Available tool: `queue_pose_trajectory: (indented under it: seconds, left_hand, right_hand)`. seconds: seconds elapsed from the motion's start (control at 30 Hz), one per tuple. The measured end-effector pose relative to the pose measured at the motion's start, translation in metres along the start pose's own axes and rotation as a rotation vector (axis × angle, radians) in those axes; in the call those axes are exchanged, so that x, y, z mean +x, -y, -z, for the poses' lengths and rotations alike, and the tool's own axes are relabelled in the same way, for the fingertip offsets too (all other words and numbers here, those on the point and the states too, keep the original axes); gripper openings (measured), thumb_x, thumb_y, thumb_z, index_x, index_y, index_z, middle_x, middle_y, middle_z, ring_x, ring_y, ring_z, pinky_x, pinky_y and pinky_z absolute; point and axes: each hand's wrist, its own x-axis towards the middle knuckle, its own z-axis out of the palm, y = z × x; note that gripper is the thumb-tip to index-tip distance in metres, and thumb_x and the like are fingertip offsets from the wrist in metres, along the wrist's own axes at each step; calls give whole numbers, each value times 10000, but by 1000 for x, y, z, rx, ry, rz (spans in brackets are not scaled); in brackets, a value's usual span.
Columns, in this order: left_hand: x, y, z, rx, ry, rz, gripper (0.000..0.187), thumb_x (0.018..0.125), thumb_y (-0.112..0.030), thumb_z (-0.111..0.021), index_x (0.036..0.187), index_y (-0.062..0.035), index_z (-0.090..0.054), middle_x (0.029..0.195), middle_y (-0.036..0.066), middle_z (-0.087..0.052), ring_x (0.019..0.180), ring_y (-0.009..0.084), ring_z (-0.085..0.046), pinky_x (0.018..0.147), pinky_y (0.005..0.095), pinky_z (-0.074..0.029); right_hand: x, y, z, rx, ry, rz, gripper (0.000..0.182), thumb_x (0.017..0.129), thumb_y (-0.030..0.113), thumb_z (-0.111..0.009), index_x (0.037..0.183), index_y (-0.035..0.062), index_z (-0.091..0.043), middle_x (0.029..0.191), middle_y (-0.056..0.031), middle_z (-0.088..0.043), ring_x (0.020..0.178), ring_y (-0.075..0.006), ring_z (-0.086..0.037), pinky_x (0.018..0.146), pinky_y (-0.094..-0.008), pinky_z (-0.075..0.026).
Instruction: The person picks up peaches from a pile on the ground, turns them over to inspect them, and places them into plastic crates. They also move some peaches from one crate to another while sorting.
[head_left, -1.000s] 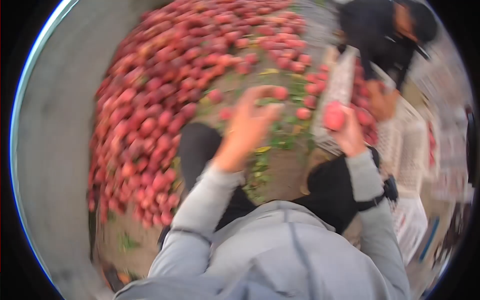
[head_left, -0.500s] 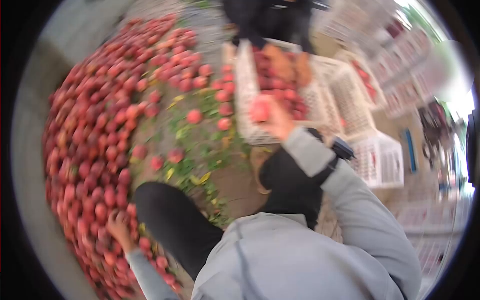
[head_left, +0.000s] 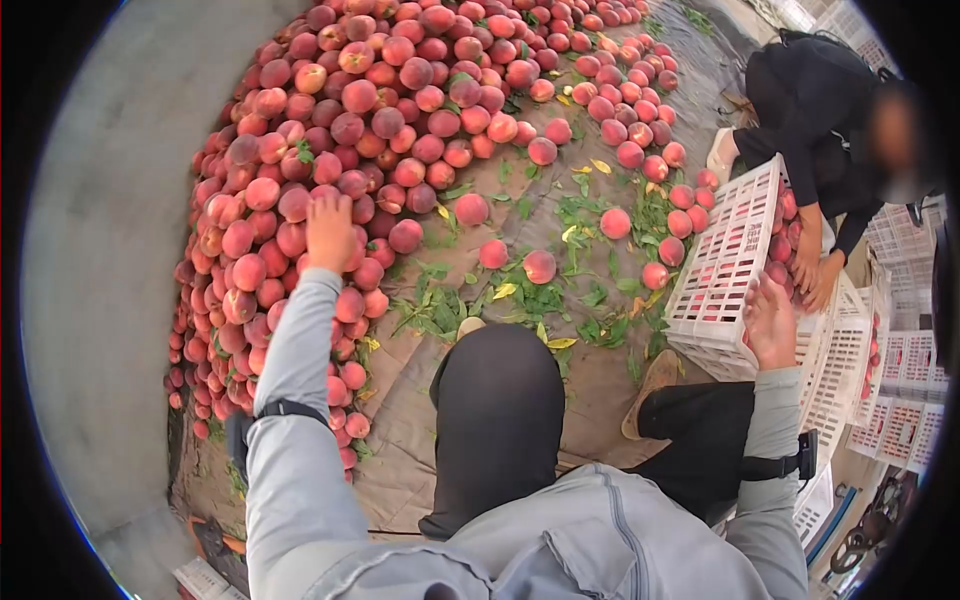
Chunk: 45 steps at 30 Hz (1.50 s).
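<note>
My left hand (head_left: 331,238) lies on the near side of a large heap of red peaches (head_left: 360,97), its fingers stretched over the fruit; no peach is plainly gripped. At the near rim of a white slatted plastic crate (head_left: 728,250), my right hand (head_left: 770,325) has its fingers apart and slightly bent, with nothing seen in it. Peaches (head_left: 782,245) fill part of that crate, and its inside is partly hidden by hands and the crate wall.
Another person in dark clothes (head_left: 815,110) crouches beyond the crate, both hands (head_left: 815,275) inside it. Loose peaches (head_left: 540,266) and green leaves (head_left: 440,305) lie on the ground sheet. More white crates (head_left: 905,365) stand at right; a grey wall (head_left: 110,250) borders the left.
My view has turned left toward the heap. The peach that my right hand held over the crate is no longer in it. My left hand is still at the heap.
</note>
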Motion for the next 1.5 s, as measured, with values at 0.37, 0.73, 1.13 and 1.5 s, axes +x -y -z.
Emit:
queue_pose_trajectory:
  seconds: [0.37, 0.73, 1.13, 1.5]
  left_hand:
    - [50, 13, -45, 600, 373, 226, 390, 772, -324, -682, 1057, -66, -621, 1056, 79, -605, 1044, 236, -545, 1062, 527, -306]
    - [-22, -78, -65, -231, 386, 128, 719, 586, -235, -822, 1212, -113, -489, 1053, 125, -537, 966, 335, -541, 929, 459, -404]
    - [-29, -157, 77, -1587, 197, 584, 697, 740, -103, -726, 1382, -34, -463, 1240, 112, -574, 1082, 181, -586, 943, 308, -471]
    - [55, -223, 243, -1650, 172, -69, 736, 711, -109, -760, 1369, 33, -463, 1340, 140, -522, 1187, 229, -545, 1015, 362, -439]
  right_hand:
    - [-10, -9, -77, -198, 232, -70, 357, 938, 235, -533, 1239, 44, -533, 948, 4, -560, 832, -101, -524, 701, -241, -433]
    - [-20, -11, -93, -253, 298, -47, 324, 944, 178, -527, 1226, 21, -537, 965, -8, -564, 816, -104, -540, 678, -242, -435]
    - [-46, -15, -101, -326, 388, -47, 281, 929, 195, -572, 1172, 52, -571, 921, 7, -600, 810, -83, -574, 687, -226, -449]
    - [-62, -23, -112, -290, 692, -32, 433, 945, 374, -563, 1254, 72, -528, 1013, -29, -613, 841, -114, -591, 670, -259, -483]
